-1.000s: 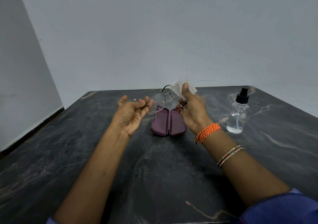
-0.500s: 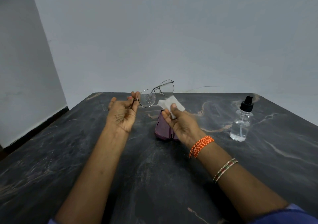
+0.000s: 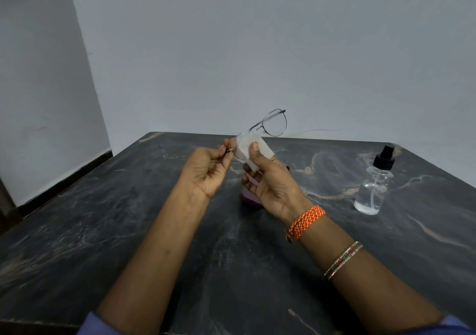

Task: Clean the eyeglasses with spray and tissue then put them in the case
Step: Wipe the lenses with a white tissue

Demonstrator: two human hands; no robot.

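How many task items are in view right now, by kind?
Eyeglasses: 1
Tissue: 1
Spray bottle: 1
Purple eyeglass case, mostly hidden behind the right hand: 1
Total: 4

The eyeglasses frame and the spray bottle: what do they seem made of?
The thin dark eyeglasses frame looks like metal wire, being very slim. The clear spray bottle with a black nozzle looks like glossy plastic, possibly glass; liquid shows through.
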